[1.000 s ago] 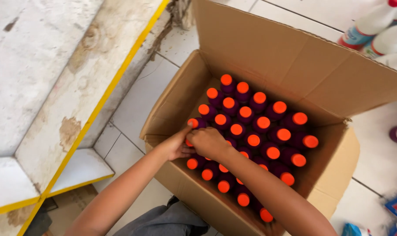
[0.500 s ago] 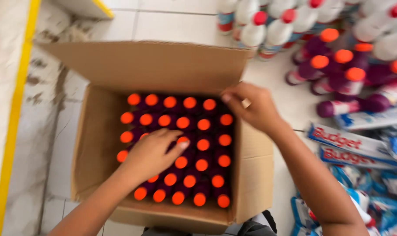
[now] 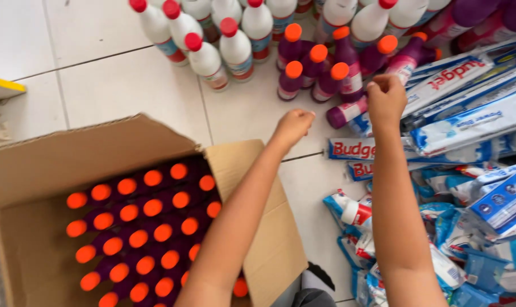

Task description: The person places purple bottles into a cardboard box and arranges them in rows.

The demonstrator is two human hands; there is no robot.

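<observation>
An open cardboard box (image 3: pixel 243 170) at the lower left holds several purple bottles with orange caps (image 3: pixel 150 227) packed upright. Both my arms reach past the box over the tiled floor. My left hand (image 3: pixel 293 126) hovers with fingers curled in and nothing in it, just short of a purple bottle lying on its side (image 3: pixel 344 113). My right hand (image 3: pixel 386 98) is also curled and holds nothing. It is above that lying bottle and beside a cluster of standing purple bottles with orange caps (image 3: pixel 315 68).
White bottles with red caps (image 3: pixel 215 54) stand in a group at the top. Blue and white packets and long wrapped packs (image 3: pixel 468 119) pile up along the right side. A yellow-edged shelf corner (image 3: pixel 2 88) shows at the far left.
Both hands have left the box, where they rested on the caps and rim, and moved out to the bottles on the floor. The view has swung right.
</observation>
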